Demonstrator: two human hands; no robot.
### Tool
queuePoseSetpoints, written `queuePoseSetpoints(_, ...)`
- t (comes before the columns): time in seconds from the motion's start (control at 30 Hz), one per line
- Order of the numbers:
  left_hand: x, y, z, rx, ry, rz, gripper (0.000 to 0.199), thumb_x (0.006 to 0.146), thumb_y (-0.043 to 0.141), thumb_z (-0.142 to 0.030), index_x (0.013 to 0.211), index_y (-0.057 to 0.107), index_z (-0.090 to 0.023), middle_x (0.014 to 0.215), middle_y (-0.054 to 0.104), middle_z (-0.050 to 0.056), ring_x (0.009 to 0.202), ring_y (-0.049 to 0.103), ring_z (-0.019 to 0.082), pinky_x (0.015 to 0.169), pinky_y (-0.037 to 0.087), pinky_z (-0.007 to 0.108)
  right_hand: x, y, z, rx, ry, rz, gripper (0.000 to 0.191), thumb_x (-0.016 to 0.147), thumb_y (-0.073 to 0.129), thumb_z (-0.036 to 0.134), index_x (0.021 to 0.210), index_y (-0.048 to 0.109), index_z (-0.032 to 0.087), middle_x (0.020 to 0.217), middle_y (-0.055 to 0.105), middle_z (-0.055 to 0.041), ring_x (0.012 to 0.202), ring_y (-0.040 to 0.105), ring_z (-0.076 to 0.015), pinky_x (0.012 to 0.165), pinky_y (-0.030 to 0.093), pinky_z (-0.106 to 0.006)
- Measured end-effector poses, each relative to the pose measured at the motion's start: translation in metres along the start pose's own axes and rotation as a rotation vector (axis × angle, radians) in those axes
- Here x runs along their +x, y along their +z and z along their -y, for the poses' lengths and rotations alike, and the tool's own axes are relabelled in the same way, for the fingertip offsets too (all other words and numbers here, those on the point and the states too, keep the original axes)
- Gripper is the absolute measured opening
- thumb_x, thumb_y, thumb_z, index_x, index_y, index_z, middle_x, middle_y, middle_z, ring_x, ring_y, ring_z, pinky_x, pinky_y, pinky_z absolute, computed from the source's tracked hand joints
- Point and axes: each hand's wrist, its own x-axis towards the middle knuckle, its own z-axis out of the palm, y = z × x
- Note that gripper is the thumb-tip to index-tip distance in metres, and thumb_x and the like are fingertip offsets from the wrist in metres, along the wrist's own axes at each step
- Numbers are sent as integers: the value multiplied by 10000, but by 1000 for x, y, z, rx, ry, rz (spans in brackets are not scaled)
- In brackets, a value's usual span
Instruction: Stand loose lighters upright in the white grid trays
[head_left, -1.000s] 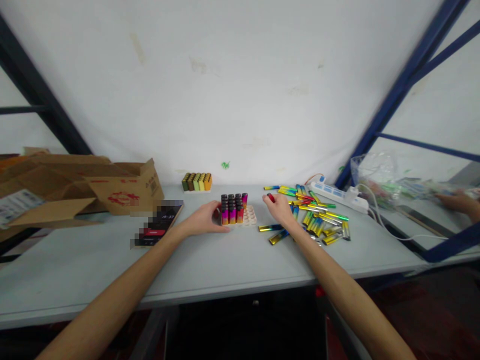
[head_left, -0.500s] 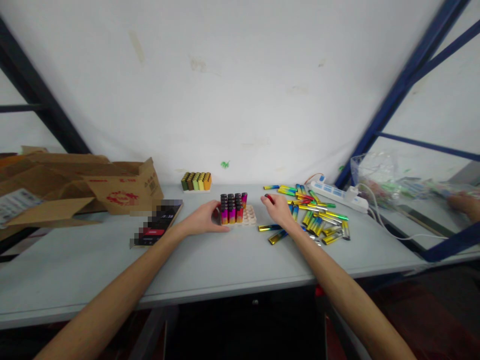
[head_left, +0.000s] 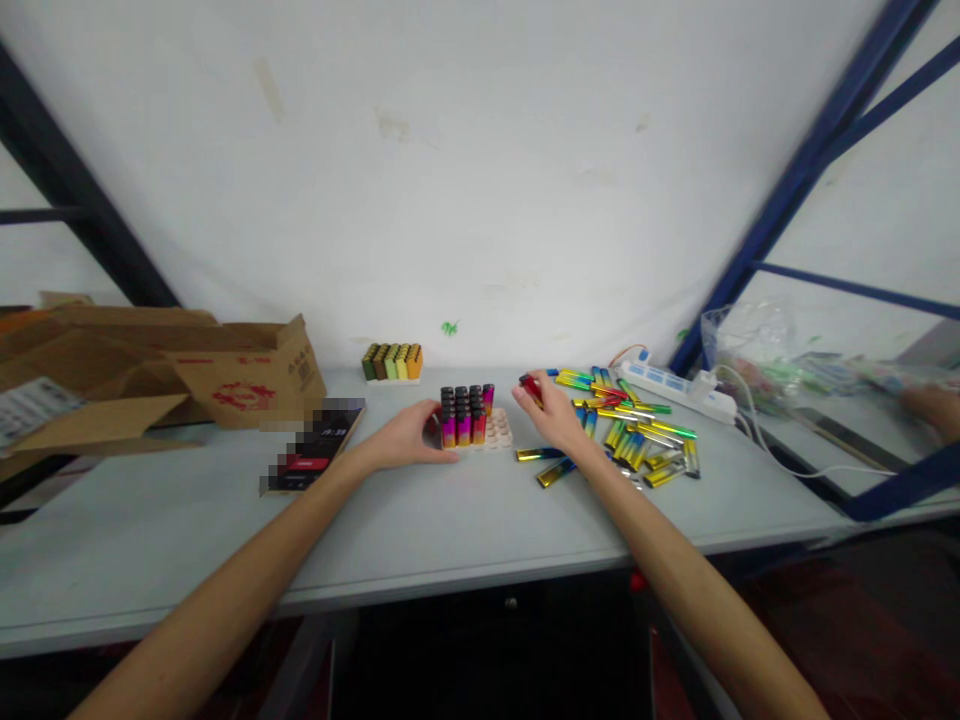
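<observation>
Several pink, purple and red lighters [head_left: 464,427] with black tops stand upright in rows in a pale tray [head_left: 501,432]; holes show at the tray's right side. Curved around the left end of the tray is my left hand [head_left: 409,436], its thumb and fingers spread against the lighters. Right of the tray, my right hand [head_left: 551,412] pinches a red lighter [head_left: 532,388] with a dark top, tilted, above the table. Yellow, blue and green metallic lighters [head_left: 637,448] lie loose in a pile beside and behind that hand.
Green, yellow and orange lighters [head_left: 394,363] stand in a block near the wall. A phone [head_left: 321,443] and open cardboard boxes [head_left: 247,385] are on the left. At right are a power strip [head_left: 679,390], its cable, a blue frame, plastic bags and another person's hand [head_left: 930,408].
My right hand has shifted slightly, and the red lighter in its fingers now shows more, tilted up. My left hand stays at the tray. The other person's hand moved a little.
</observation>
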Motion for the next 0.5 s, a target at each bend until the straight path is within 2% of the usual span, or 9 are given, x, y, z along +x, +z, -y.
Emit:
queuePoseSetpoints(0.07,0,0,0,-4,1,-5,691,584,864,-611,1058,638,-162,1016,709,98,869,670,280,784,552,385,0,2,-2,48,-27,46,334,1023,454,479,1151,553,186,818,633,-14,725,570,-170,699,434,-281)
queuePoseSetpoints(0.2,0,0,1,-11,-7,1,690,598,858,-611,1075,636,-165,1028,714,98,877,673,279,795,554,389,3,4,-5,46,-137,110,290,1002,531,433,1061,644,172,1004,656,-106,889,608,-201,756,501,-304)
queuePoseSetpoints(0.27,0,0,2,-9,-5,2,688,605,855,-612,1082,636,-166,1033,714,99,877,668,276,794,554,385,3,3,-3,-3,-171,111,280,976,595,437,956,688,174,968,655,-104,874,602,-203,759,503,-305)
queuePoseSetpoints(0.37,0,1,3,-8,3,-1,679,612,848,-615,1079,640,-168,1026,712,96,877,666,274,788,552,380,3,0,5,-9,-147,104,312,972,610,455,855,694,179,822,657,-65,736,587,-178,720,490,-295)
queuePoseSetpoints(0.5,0,1,2,-15,-3,-10,672,597,849,-622,1068,651,-185,1007,716,80,871,666,276,780,552,379,1,2,11,184,-37,128,338,967,602,510,937,696,187,837,718,-58,717,667,-181,715,523,-290)
